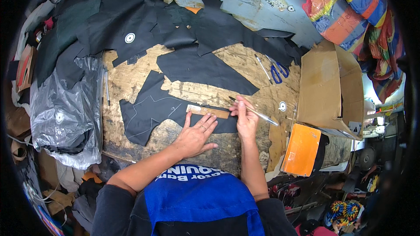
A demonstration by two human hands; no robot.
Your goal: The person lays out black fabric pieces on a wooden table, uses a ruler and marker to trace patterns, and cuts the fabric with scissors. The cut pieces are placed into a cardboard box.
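Black material lies on the wooden table under the ruler, which my left hand, spread flat and grasping nothing, had best press firmly so that the pen pinched in my curled right hand can follow its edge steadily.

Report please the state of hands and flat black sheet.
Left hand touching brown rectangular strip. Right hand holding slim silver pen. Black sheet beneath strip. Blue-handled scissors lie clear of hands.
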